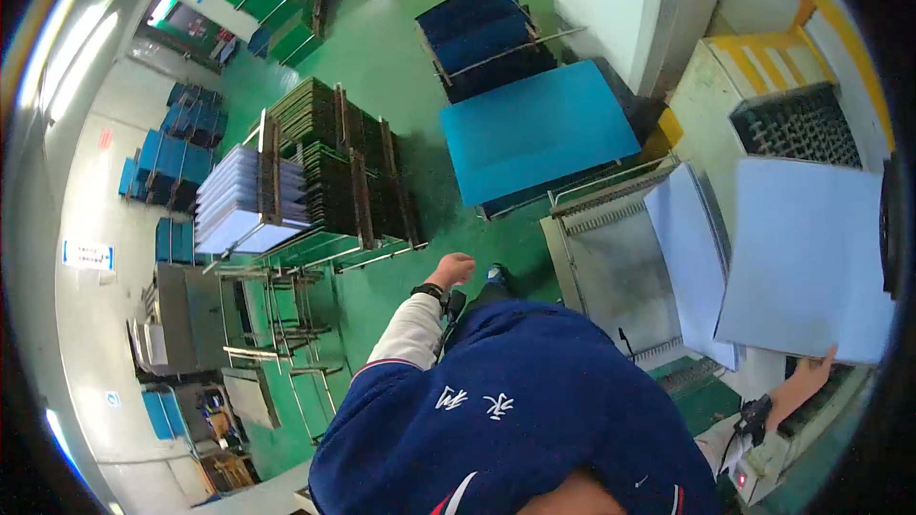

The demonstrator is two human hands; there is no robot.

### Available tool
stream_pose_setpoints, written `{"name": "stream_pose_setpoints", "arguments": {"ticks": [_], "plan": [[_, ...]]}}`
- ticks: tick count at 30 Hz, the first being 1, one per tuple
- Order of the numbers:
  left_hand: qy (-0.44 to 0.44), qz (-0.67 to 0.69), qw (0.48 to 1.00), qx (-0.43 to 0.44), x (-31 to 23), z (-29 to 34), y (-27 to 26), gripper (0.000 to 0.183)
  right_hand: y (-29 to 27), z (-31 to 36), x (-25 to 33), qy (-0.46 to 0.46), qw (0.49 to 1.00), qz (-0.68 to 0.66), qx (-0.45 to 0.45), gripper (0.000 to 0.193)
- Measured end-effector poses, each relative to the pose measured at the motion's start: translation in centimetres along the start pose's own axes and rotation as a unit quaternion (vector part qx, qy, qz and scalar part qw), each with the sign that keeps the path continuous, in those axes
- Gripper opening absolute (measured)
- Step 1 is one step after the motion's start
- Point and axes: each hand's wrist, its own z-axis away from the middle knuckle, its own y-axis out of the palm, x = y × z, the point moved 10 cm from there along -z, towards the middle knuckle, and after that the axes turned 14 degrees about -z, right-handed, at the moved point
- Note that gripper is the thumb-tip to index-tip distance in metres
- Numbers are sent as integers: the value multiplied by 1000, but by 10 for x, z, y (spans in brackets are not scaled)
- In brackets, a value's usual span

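Out to the right, my right hand (806, 379) grips the lower edge of a large pale white-blue sheet (801, 257), one finger showing on its face. The sheet lies over the yellow-cream machine. Beside it a second pale sheet (685, 253) leans at a slant over a grey metal bed (620, 277) with toothed edges. My left hand (454, 271) hangs low in front of my body, its fingers curled with nothing visible in them. A dark band is around each wrist.
A rack (367, 181) of green panels and pale sheets stands left of centre on the green floor. Ahead is a blue-topped stack (539, 138), with another dark blue stack (477, 33) behind it. An empty metal frame (286, 324) stands at the left. A white pillar (611, 10) rises at far right.
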Motion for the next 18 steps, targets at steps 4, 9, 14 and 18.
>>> {"name": "stream_pose_setpoints", "arguments": {"ticks": [4, 9, 14, 18], "plan": [[-28, -34, 998, -42, 7, 12, 1, 32, -8, -11, -21, 27, 999, 43, -2, 47], [-47, -42, 997, -54, 21, 27, 2, 32, 30, -42, -25, 5, 997, 46, 60, 38], [-62, -42, 995, -62, 32, 30, -4, 30, 27, -99, -94, -46, 978, -43, 200, 39], [-70, -40, 994, -75, 42, 43, -9, 30, 52, -89, -97, 91, 963, -169, 187, 39]]}}
